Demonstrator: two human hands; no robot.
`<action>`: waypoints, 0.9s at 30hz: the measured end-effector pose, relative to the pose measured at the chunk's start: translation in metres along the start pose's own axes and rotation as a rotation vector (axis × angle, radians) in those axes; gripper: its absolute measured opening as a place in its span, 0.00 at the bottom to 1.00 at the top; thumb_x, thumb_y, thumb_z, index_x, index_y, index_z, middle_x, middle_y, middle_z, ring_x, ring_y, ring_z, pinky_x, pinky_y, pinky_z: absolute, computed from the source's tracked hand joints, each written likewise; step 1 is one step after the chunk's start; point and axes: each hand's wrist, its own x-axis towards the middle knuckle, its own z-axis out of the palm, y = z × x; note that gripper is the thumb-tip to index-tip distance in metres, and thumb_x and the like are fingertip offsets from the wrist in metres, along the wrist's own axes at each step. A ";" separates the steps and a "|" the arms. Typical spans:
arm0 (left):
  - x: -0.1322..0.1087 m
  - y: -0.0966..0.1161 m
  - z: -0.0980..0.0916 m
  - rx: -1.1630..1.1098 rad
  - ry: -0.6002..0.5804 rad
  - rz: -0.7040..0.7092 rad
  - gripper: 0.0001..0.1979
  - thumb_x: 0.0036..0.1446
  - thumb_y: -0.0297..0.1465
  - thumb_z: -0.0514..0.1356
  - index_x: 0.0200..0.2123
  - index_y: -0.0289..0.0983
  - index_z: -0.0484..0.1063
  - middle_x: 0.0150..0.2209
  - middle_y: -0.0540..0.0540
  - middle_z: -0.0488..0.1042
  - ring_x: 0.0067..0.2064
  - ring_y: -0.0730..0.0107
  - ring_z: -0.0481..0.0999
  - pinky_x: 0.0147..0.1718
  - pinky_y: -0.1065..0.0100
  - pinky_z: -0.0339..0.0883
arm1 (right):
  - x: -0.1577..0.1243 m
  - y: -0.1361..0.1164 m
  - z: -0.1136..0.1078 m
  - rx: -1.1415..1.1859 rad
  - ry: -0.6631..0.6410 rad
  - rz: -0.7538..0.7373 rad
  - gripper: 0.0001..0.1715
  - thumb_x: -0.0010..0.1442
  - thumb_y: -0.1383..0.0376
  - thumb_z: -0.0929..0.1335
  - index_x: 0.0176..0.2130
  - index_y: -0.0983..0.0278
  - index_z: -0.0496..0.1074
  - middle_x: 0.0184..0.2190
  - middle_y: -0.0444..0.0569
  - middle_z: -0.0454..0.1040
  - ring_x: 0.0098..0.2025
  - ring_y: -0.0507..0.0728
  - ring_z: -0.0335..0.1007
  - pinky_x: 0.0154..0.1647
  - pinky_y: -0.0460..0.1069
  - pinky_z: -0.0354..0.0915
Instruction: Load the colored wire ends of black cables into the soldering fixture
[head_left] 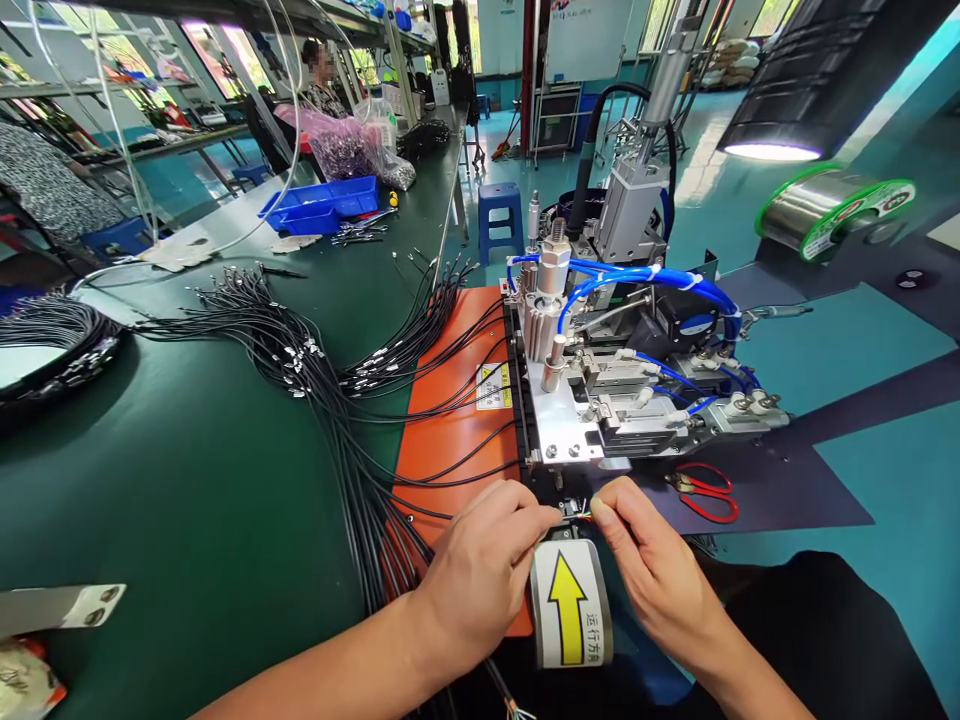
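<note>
My left hand is closed in a pinch on the end of a thin black cable at the front corner of the machine. Fine coloured wires fan out from that end, and the fingertips of my right hand are pinched on them. Both hands are just above a rounded guard with a yellow arrow label. Left of the machine, several black cables run across an orange plate into its side. A thick bundle of black cables lies beside my left forearm.
Red-handled cutters lie right of the machine. A solder spool and a dark lamp stand at upper right. Blue trays, plastic bags and coiled cable rest on the green table. A person sits farther back.
</note>
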 end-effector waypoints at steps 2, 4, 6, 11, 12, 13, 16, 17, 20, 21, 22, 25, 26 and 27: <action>0.001 0.000 0.000 0.007 0.002 -0.002 0.13 0.65 0.20 0.56 0.48 0.35 0.77 0.37 0.43 0.72 0.39 0.65 0.71 0.37 0.66 0.70 | 0.001 0.002 0.002 -0.003 0.013 -0.007 0.15 0.76 0.61 0.56 0.36 0.61 0.62 0.34 0.45 0.62 0.36 0.53 0.60 0.40 0.48 0.60; 0.001 -0.001 0.000 0.013 0.009 0.000 0.13 0.65 0.20 0.55 0.47 0.34 0.77 0.37 0.43 0.72 0.39 0.65 0.71 0.37 0.66 0.70 | 0.002 0.005 0.004 -0.007 0.030 -0.019 0.15 0.76 0.61 0.56 0.36 0.61 0.62 0.34 0.45 0.62 0.36 0.53 0.60 0.41 0.48 0.60; 0.002 -0.001 0.001 0.020 0.017 0.000 0.13 0.65 0.20 0.55 0.47 0.33 0.77 0.36 0.42 0.72 0.39 0.65 0.71 0.37 0.66 0.70 | 0.003 0.007 0.006 -0.013 0.047 -0.032 0.15 0.76 0.62 0.57 0.36 0.61 0.62 0.34 0.45 0.62 0.37 0.54 0.60 0.41 0.49 0.60; 0.003 -0.003 0.002 0.039 0.027 -0.014 0.14 0.63 0.18 0.55 0.46 0.33 0.77 0.37 0.42 0.72 0.39 0.64 0.71 0.37 0.65 0.71 | 0.006 0.010 0.012 -0.032 0.086 -0.054 0.14 0.76 0.63 0.58 0.37 0.61 0.63 0.35 0.46 0.63 0.38 0.55 0.61 0.41 0.49 0.60; 0.003 -0.004 0.002 0.040 0.027 -0.016 0.14 0.63 0.18 0.55 0.46 0.33 0.77 0.37 0.42 0.71 0.39 0.64 0.71 0.37 0.65 0.71 | 0.006 0.011 0.013 -0.035 0.094 -0.058 0.14 0.76 0.63 0.58 0.37 0.61 0.64 0.35 0.46 0.64 0.38 0.55 0.61 0.42 0.49 0.60; 0.003 -0.004 0.002 0.041 0.027 -0.018 0.14 0.63 0.18 0.54 0.46 0.33 0.77 0.37 0.42 0.71 0.39 0.64 0.71 0.37 0.65 0.70 | 0.006 0.011 0.014 -0.038 0.103 -0.062 0.13 0.76 0.63 0.58 0.37 0.61 0.64 0.35 0.46 0.64 0.39 0.55 0.62 0.42 0.49 0.59; 0.003 -0.004 0.002 0.040 0.030 -0.018 0.14 0.63 0.18 0.54 0.46 0.33 0.77 0.36 0.42 0.71 0.39 0.65 0.71 0.37 0.66 0.70 | 0.005 0.012 0.016 -0.041 0.118 -0.068 0.13 0.76 0.64 0.58 0.38 0.61 0.65 0.35 0.46 0.64 0.39 0.55 0.62 0.42 0.49 0.59; 0.003 -0.004 0.002 0.038 0.030 -0.020 0.15 0.63 0.18 0.54 0.46 0.33 0.77 0.37 0.43 0.71 0.39 0.65 0.71 0.37 0.66 0.70 | 0.005 0.013 0.016 -0.042 0.124 -0.071 0.13 0.76 0.64 0.58 0.38 0.61 0.65 0.35 0.46 0.64 0.39 0.55 0.62 0.42 0.50 0.59; 0.003 -0.004 0.003 0.033 0.025 -0.030 0.15 0.63 0.17 0.54 0.46 0.34 0.77 0.37 0.43 0.71 0.39 0.65 0.71 0.38 0.66 0.70 | 0.005 0.014 0.017 -0.044 0.139 -0.086 0.13 0.75 0.64 0.59 0.37 0.61 0.65 0.35 0.46 0.64 0.38 0.55 0.62 0.41 0.49 0.59; 0.002 -0.004 0.003 0.036 0.025 -0.033 0.15 0.63 0.17 0.54 0.46 0.34 0.77 0.37 0.43 0.71 0.39 0.65 0.71 0.38 0.66 0.70 | 0.006 0.015 0.017 -0.044 0.142 -0.091 0.13 0.75 0.64 0.59 0.37 0.61 0.65 0.34 0.46 0.64 0.38 0.55 0.62 0.41 0.49 0.60; 0.002 -0.004 0.003 0.040 0.025 -0.033 0.15 0.63 0.17 0.54 0.46 0.34 0.77 0.37 0.43 0.71 0.39 0.65 0.71 0.38 0.66 0.70 | 0.006 0.015 0.017 -0.044 0.144 -0.094 0.14 0.75 0.63 0.59 0.37 0.61 0.65 0.34 0.46 0.64 0.38 0.54 0.62 0.41 0.49 0.60; 0.002 -0.004 0.003 0.060 0.024 -0.032 0.15 0.63 0.18 0.54 0.46 0.34 0.77 0.37 0.42 0.71 0.39 0.64 0.70 0.37 0.66 0.70 | 0.006 0.015 0.016 -0.044 0.143 -0.092 0.14 0.75 0.64 0.59 0.37 0.61 0.65 0.34 0.45 0.64 0.38 0.54 0.62 0.40 0.48 0.60; 0.003 -0.004 0.003 0.071 0.023 -0.031 0.15 0.63 0.18 0.53 0.46 0.34 0.77 0.37 0.42 0.70 0.39 0.64 0.70 0.37 0.66 0.70 | 0.006 0.015 0.016 -0.044 0.141 -0.089 0.14 0.75 0.64 0.59 0.37 0.61 0.65 0.34 0.45 0.64 0.38 0.54 0.62 0.40 0.48 0.60; 0.003 -0.003 0.003 0.084 0.018 -0.031 0.14 0.63 0.19 0.54 0.46 0.34 0.77 0.37 0.42 0.70 0.39 0.64 0.70 0.37 0.65 0.70 | 0.006 0.014 0.016 -0.043 0.138 -0.086 0.14 0.75 0.64 0.59 0.37 0.60 0.65 0.34 0.45 0.65 0.37 0.53 0.62 0.40 0.48 0.60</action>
